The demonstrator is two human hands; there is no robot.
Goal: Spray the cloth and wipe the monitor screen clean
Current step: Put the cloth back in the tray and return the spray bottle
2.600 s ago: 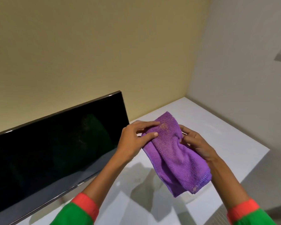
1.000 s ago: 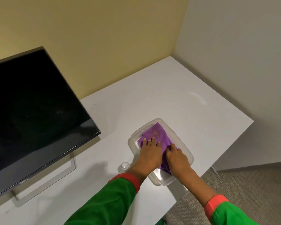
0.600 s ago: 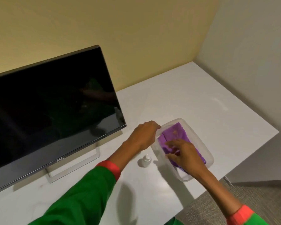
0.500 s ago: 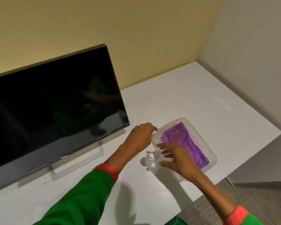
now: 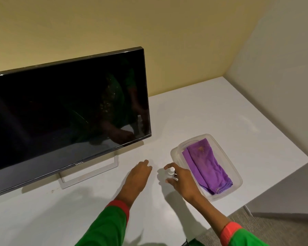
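White plastic was what the right hand (image 5: 180,178) had closed on: a small spray bottle (image 5: 170,173) was gripped between the curled fingers and thumb, its cap showing above them, just over the white table (image 5: 212,112). Whether the bottle's base touched the surface could not be told. The left hand (image 5: 138,175) was held just beside it, apart from the bottle, fingers loosely bent with nothing in them, low over the table. Both forearms were covered by green sleeves (image 5: 105,226) ending in red cuffs.

Just to the right of the gripping hand, a clear plastic tray (image 5: 237,176) was set on the table near its front edge. A purple cloth (image 5: 205,166) was laid folded inside it, running along its length, untouched by either hand.

To the left, a dark monitor (image 5: 60,112) was stood on a pale open-frame stand (image 5: 89,173), its screen unlit and faintly reflecting the person. Behind it a yellow wall (image 5: 114,23) was met by a paler wall at the corner on the right.
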